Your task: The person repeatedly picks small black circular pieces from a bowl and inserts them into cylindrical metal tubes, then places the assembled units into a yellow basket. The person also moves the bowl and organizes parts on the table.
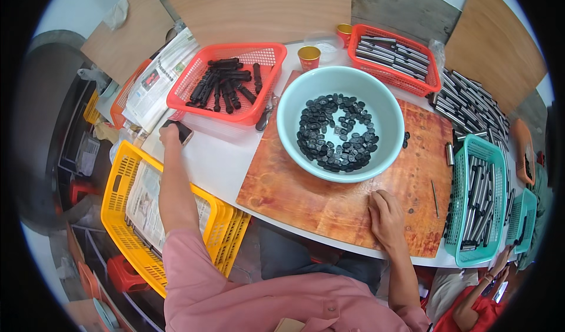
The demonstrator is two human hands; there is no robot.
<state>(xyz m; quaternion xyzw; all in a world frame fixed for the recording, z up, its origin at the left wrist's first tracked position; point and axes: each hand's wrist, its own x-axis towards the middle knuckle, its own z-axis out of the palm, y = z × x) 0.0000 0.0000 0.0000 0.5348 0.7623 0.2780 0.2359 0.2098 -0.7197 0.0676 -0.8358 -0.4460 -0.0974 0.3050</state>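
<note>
At the table's left side, my left hand (169, 133) is closed on the edge of a dark smartphone (185, 134), which lies by the clear plastic tray under the red basket. My right hand (386, 219) rests on the brown wooden board (329, 208) near its front edge, its fingers loosely bent and nothing visible in them. Just beyond it stands a large light-blue basin (288, 149) with many small black oval pieces (335, 157) spread over its bottom. A few such pieces lie on the board at the basin's right.
Black rod-like parts (220, 85) fill a red basket (273, 61). Metal tubes (394, 58) lie in another red basket, a teal basket (465, 214) and a loose pile (468, 105). Yellow crates (118, 199) stand left, a red cup (309, 57) behind. Another person's arm (471, 305) shows lower right.
</note>
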